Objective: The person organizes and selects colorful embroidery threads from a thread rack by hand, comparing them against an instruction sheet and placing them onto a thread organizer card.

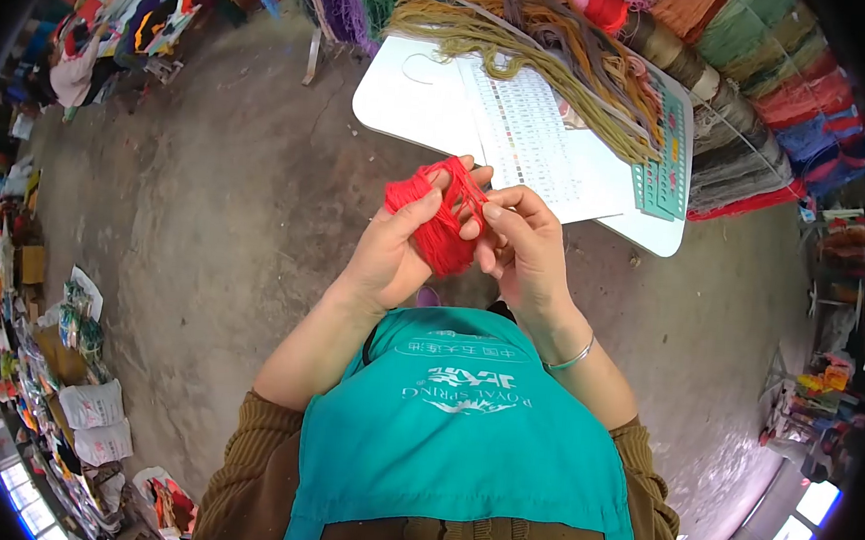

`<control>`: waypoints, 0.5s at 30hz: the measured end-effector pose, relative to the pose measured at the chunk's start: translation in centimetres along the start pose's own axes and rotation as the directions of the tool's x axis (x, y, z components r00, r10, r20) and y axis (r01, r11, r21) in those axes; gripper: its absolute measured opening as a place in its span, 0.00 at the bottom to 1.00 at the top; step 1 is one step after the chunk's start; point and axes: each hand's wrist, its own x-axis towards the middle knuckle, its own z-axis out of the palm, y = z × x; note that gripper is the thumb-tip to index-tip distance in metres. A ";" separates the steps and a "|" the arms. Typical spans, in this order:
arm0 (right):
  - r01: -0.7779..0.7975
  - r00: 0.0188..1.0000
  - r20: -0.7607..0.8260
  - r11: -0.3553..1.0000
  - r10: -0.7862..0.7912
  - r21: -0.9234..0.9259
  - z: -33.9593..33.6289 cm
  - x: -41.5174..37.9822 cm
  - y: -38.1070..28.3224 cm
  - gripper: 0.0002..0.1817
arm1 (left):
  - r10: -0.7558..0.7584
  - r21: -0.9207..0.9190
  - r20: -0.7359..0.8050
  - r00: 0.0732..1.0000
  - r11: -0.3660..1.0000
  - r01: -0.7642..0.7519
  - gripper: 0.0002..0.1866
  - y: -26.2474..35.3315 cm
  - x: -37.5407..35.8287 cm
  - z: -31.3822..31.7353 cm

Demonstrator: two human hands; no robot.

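Observation:
A bundle of red yarn [442, 239] hangs in loops over the fingers of my left hand [402, 230], whose thumb lies across it. At its right side, my right hand [528, 239] pinches some red strands between thumb and forefinger. Both hands are close together in front of the teal apron, near the front edge of the white table [404, 102]. The lower fingers of my right hand are curled, and part of my left hand's fingers is hidden behind the yarn.
On the table lie printed sheets [537, 142], brown and olive yarn hanks [529, 36] and a green perforated card [669, 161]. Coloured yarn bundles [735, 101] are stacked behind it. White bags [96, 422] stand at the lower left, beyond the concrete floor [216, 205].

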 end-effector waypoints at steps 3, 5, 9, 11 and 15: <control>0.058 0.996 -0.060 0.985 -0.068 -0.164 0.4 -0.4 -0.2 0.03 | 0.037 0.049 -0.070 0.997 0.998 -0.033 0.26 -0.6 0.4 0.0; 0.163 0.975 -0.076 0.905 -0.208 -0.393 0.5 -0.6 0.1 0.03 | 0.063 0.120 -0.064 0.996 0.991 -0.055 0.27 -1.3 0.8 -0.6; 0.255 0.941 -0.085 0.852 -0.327 -0.457 0.0 -0.8 0.5 0.02 | 0.136 0.247 -0.110 0.985 0.963 -0.105 0.30 -2.3 1.2 -0.3; 0.095 0.982 -0.162 0.995 -0.097 -0.018 -0.6 -0.8 -0.1 0.02 | 0.139 0.249 -0.109 0.984 0.962 -0.108 0.30 -2.3 1.2 -0.2; 0.091 0.991 -0.104 0.994 -0.084 0.055 -1.5 -1.0 0.2 0.02 | 0.074 0.150 -0.050 0.996 0.986 -0.066 0.31 -2.0 1.0 -0.2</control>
